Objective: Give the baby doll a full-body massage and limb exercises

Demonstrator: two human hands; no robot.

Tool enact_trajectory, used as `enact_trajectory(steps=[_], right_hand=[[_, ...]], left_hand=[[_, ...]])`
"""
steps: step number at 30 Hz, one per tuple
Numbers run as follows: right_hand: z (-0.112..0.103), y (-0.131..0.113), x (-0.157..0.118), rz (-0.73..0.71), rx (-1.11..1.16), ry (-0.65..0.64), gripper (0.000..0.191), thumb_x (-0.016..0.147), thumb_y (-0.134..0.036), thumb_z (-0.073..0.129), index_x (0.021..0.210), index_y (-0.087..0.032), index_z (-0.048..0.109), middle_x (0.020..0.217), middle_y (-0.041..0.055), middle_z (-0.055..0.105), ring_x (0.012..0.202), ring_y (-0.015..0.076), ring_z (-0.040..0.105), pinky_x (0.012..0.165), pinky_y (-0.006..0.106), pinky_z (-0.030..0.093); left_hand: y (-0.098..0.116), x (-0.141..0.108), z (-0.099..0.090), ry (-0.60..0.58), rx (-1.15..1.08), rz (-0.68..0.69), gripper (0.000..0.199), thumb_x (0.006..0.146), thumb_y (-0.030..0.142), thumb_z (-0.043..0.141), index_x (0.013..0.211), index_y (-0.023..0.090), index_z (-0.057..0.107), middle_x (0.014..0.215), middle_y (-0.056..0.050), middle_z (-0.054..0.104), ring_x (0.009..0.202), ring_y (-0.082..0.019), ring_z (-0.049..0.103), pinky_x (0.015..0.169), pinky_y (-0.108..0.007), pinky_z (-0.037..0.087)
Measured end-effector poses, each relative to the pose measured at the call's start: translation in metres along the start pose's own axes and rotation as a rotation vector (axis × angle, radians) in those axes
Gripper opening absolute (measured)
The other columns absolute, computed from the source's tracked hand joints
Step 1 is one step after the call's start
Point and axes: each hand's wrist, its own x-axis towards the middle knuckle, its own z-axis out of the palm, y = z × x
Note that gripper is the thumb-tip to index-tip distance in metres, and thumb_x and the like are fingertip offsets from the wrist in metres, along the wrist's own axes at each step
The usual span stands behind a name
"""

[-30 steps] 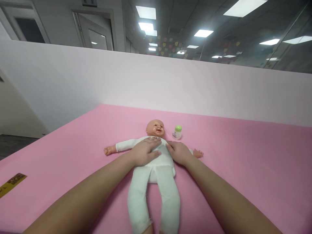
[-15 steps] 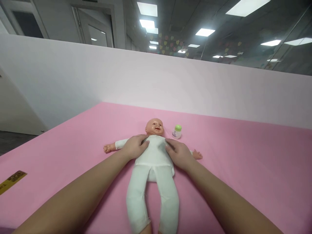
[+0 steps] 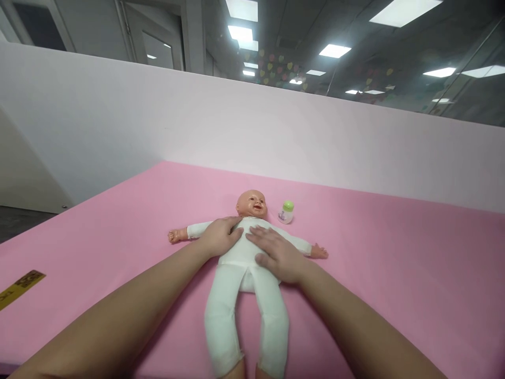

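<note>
As the doll (image 3: 242, 256) lies face-up on the mat (image 3: 386, 258), the left hand (image 3: 218, 237) touches its side, thumb apart; the right hand (image 3: 280, 255), fingers slightly spread, rests on its chest. Uneven pressure could shove it against the jar (image 3: 286, 212) beside its head.

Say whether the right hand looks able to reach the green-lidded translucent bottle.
Likely yes: only the low sleeved arm of the white-clothed doll lies between right hand and bottle, with open space above.

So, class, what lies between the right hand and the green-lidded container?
In the head view, the doll's white-sleeved arm lies between the right hand and the green-lidded container, with pink surface between sleeve and container.
</note>
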Motion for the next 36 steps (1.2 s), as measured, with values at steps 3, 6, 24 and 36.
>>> enact_trajectory(steps=[3, 6, 24, 36], right_hand=[[0.000, 0.021, 0.007, 0.120, -0.015, 0.049, 0.069, 0.110, -0.062, 0.040, 0.168, -0.024, 0.036, 0.174, 0.0083, 0.030, 0.163, 0.0299, 0.025, 0.132, 0.052, 0.021], [-0.001, 0.029, 0.007, 0.230, -0.022, 0.079, 0.067, 0.110, -0.058, 0.041, 0.167, -0.023, 0.038, 0.170, 0.0099, 0.040, 0.157, 0.0302, 0.036, 0.128, 0.050, 0.029], [-0.009, 0.035, -0.007, 0.366, 0.006, 0.128, 0.055, 0.110, -0.060, 0.037, 0.158, -0.036, 0.051, 0.146, 0.0044, 0.068, 0.129, 0.0321, 0.066, 0.102, 0.044, 0.049], [-0.001, 0.040, -0.002, 0.359, 0.008, 0.126, 0.054, 0.111, -0.050, 0.037, 0.160, -0.029, 0.049, 0.150, 0.0068, 0.064, 0.135, 0.0302, 0.060, 0.110, 0.043, 0.045]], left_hand=[[0.001, 0.000, 0.001, -0.002, -0.007, 0.001, 0.049, 0.103, 0.044, 0.048, 0.144, 0.024, 0.066, 0.140, -0.006, 0.072, 0.126, -0.028, 0.068, 0.111, -0.040, 0.050], [0.002, 0.001, 0.002, -0.007, -0.007, -0.012, 0.052, 0.103, 0.045, 0.047, 0.147, 0.022, 0.064, 0.145, -0.007, 0.069, 0.131, -0.029, 0.066, 0.115, -0.042, 0.048], [0.082, -0.041, -0.037, -0.440, -0.410, 0.382, 0.039, 0.103, 0.038, 0.058, 0.138, 0.032, 0.074, 0.131, -0.005, 0.076, 0.125, -0.030, 0.070, 0.112, -0.044, 0.054], [0.041, -0.027, -0.013, -0.371, -0.101, 0.295, 0.051, 0.111, 0.051, 0.040, 0.158, 0.036, 0.055, 0.165, 0.000, 0.050, 0.156, -0.028, 0.040, 0.133, -0.053, 0.026]])
